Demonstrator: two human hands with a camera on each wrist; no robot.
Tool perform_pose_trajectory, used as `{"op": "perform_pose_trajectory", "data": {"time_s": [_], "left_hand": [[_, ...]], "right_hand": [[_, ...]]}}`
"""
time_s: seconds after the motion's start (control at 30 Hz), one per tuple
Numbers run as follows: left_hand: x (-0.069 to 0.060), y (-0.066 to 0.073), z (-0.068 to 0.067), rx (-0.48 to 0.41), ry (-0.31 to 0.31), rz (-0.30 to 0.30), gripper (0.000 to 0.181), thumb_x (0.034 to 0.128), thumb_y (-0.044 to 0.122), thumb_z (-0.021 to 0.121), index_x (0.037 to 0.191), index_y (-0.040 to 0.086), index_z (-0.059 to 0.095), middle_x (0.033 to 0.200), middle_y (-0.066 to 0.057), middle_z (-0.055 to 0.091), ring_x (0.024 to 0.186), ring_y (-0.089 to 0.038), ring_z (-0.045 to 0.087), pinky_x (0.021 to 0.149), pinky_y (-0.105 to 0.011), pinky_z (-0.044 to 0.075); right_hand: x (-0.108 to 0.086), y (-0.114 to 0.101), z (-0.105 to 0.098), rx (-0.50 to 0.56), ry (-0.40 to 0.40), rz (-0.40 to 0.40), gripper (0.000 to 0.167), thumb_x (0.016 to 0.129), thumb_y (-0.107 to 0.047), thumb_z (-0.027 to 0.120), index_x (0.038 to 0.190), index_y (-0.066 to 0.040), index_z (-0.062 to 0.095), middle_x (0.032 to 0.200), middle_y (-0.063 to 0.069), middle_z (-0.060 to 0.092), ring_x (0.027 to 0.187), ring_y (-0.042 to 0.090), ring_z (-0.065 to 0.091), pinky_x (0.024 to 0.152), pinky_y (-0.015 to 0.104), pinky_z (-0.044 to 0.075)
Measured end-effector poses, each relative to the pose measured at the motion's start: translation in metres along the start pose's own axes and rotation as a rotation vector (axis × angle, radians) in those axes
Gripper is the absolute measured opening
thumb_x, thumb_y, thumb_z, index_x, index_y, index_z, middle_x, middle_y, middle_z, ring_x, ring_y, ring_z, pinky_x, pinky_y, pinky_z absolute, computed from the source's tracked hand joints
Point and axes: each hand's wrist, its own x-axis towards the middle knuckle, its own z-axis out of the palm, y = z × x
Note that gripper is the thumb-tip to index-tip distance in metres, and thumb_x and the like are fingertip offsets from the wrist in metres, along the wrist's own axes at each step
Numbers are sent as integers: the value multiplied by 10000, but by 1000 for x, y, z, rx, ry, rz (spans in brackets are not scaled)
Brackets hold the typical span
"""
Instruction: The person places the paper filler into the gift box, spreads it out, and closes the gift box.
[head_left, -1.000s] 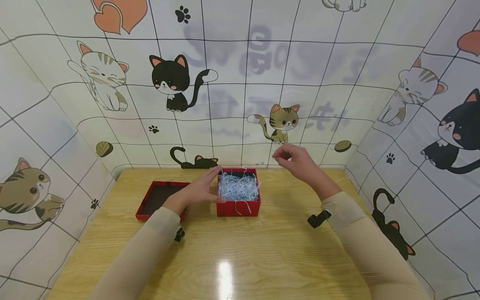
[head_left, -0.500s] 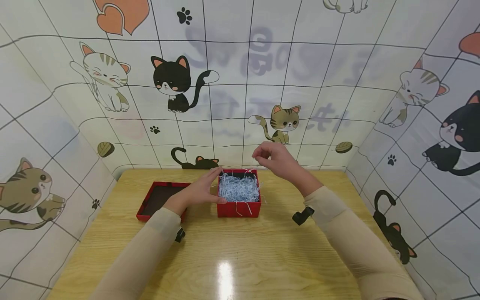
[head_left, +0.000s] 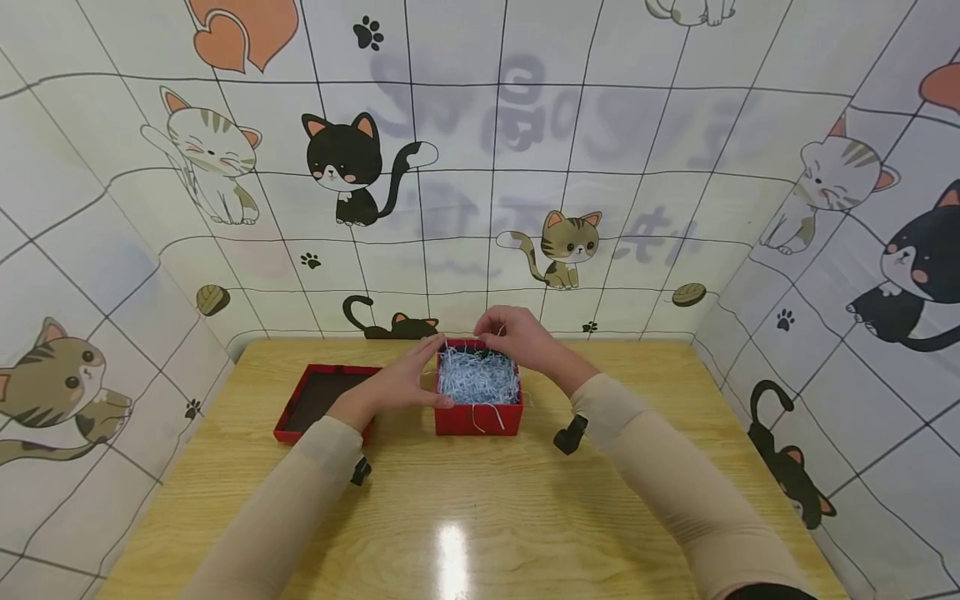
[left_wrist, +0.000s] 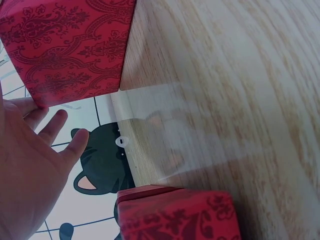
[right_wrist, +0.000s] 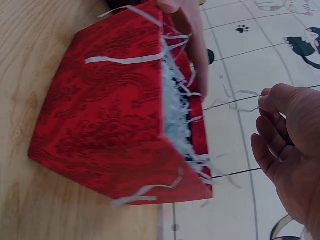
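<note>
A red patterned gift box [head_left: 477, 419], lidless, stands near the table's back edge, filled with pale blue-white shredded paper [head_left: 477, 377]. My left hand [head_left: 399, 379] holds the box across its left side, thumb at the front corner and fingers at the back one. In the left wrist view the remaining fingers of that hand [left_wrist: 37, 150] are spread below the box. Above the box's back right corner, my right hand [head_left: 521, 337] pinches a thin paper strip [right_wrist: 245, 95] between thumb and index finger; its other fingers curl loosely. A few strips hang over the box's front.
The red box lid [head_left: 300, 400] lies inside up on the wooden table [head_left: 480, 492], left of the box and partly under my left forearm. Cat-print sheeting [head_left: 450, 200] rises behind the table and on both sides.
My right hand has moved left and then down, from beside the box to just over its back right corner. The left hand and the box have stayed in place.
</note>
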Motion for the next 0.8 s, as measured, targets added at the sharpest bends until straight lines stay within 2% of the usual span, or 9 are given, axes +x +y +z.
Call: {"op": "perform_pose_trajectory", "data": {"time_s": [0.3,0.53,0.67,0.8], "left_hand": [[-2,4,0,-2,7,19,1280,852,650,877,1798,188,147,1858,-45,112,1695,-358,147,1308,-656,242],[-3,7,-1,-12,15,22,1270,857,615,893,1793,157,168,1856,-78,117,1693,-388,144,1295,-686,248],[-3,6,-1,-10,11,18,1270,862,628,885,1794,160,160,1858,-73,110,1695,-380,140,1296,-683,249],[-4,5,-1,-8,8,17,1272,865,636,879,1797,170,149,1859,-73,104,1695,-382,138,1295,-686,247]], "right_hand": [[3,20,26,9,-77,73,144,1070,-30,709,1188,32,763,1148,163,766,986,228,680,939,397,612],[5,31,39,-102,-146,61,91,1068,-36,724,1142,-46,776,1081,34,749,953,167,670,907,354,602],[6,32,41,-160,-174,39,98,1055,-37,746,1147,-56,776,1091,33,749,974,165,682,933,362,609],[6,31,38,-183,-169,42,137,1067,-79,739,1196,-53,778,1114,30,758,1011,172,695,955,387,608]]}}
